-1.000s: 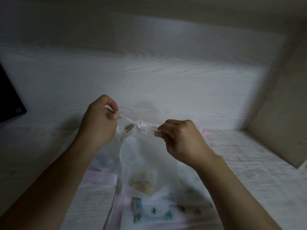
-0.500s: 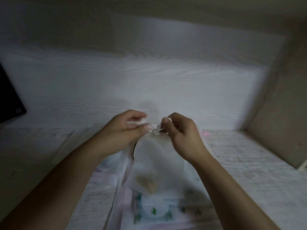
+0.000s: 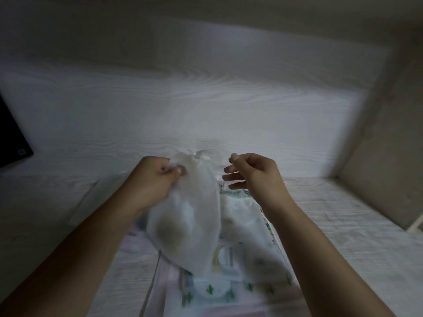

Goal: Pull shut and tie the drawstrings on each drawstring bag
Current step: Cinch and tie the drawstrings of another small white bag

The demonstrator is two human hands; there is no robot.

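Observation:
A sheer white drawstring bag (image 3: 194,216) with a pale brown lump inside hangs above the table, its neck gathered and a small white knot of string (image 3: 201,154) at the top. My left hand (image 3: 153,179) grips the bag's upper left side with curled fingers. My right hand (image 3: 254,172) hovers just right of the bag, fingers loosely bent and apart from it, holding nothing. Another white bag (image 3: 242,216) lies under and to the right of the held one.
Flat packets printed with green cactus shapes (image 3: 219,291) lie on the white wood-grain table (image 3: 343,225). A dark screen (image 3: 11,140) stands at the far left. A wall panel (image 3: 389,156) closes off the right side.
My right hand has let go of the string and drawn back to the right. My left hand has shifted from the string to the bag's side, and the bag has swung left.

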